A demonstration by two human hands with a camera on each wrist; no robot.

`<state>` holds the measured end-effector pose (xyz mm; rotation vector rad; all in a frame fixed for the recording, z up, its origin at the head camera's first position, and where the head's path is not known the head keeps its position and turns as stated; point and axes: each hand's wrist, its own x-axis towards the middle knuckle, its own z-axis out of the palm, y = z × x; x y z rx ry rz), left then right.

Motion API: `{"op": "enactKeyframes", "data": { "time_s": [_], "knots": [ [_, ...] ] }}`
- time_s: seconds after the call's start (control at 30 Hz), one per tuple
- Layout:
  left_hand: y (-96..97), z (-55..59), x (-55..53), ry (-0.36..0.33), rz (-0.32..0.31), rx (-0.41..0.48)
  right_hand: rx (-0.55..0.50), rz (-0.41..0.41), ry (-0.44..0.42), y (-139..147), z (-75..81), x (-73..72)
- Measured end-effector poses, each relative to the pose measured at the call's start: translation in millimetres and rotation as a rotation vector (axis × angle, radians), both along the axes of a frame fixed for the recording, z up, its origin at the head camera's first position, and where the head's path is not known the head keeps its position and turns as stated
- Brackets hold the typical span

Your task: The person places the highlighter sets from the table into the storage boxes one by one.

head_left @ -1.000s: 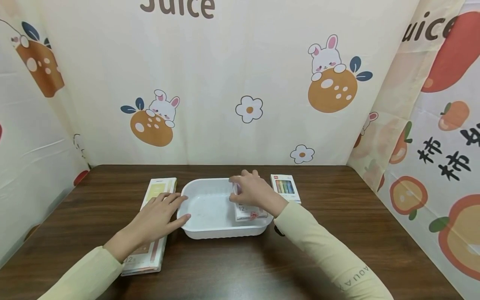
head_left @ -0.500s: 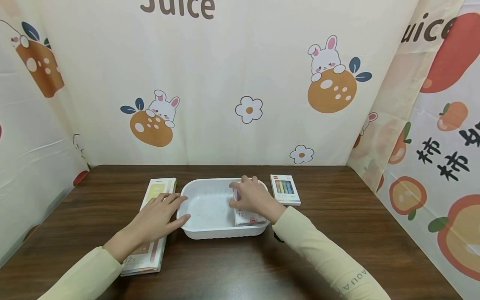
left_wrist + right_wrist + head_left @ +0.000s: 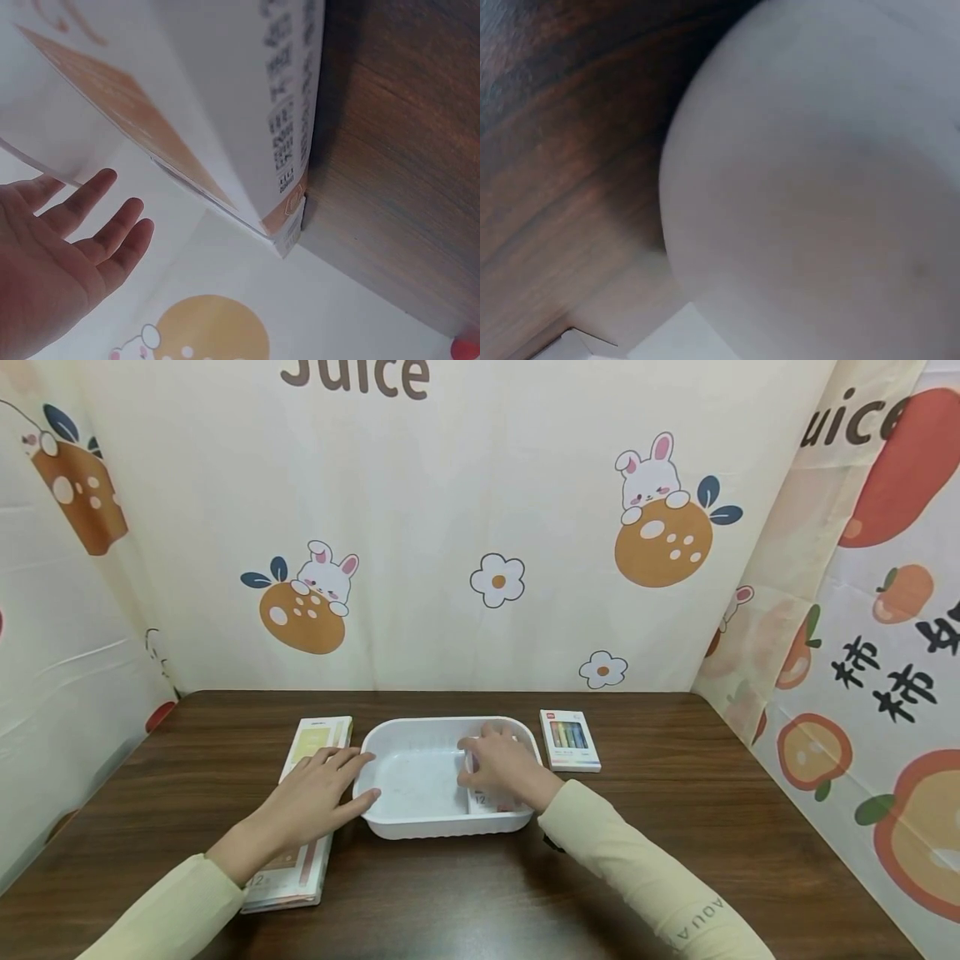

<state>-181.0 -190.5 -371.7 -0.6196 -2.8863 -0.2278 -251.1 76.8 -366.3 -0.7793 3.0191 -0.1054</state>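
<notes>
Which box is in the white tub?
The box gripped by the right hand. The one picturing coloured sticks lies on the table, right of the tub; the other packaging lies left.

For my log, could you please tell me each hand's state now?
Left hand: open, at the white plastic rounded-rectangular tray.
Right hand: holding a white rectangular box inside that tray.

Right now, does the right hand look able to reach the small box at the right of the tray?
Probably yes, once the right hand releases the box inside the tray: only the rim seems to stand between that hand and the small box.
</notes>
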Motion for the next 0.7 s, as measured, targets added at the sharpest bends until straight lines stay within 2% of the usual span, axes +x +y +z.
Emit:
{"op": "enactKeyframes", "data": {
  "time_s": [0.7],
  "knots": [
    [0.9, -0.6, -1.0, 0.002, 0.001, -0.001, 0.027, 0.009, -0.069, -0.7, -7.1, -0.1]
  ]
}}
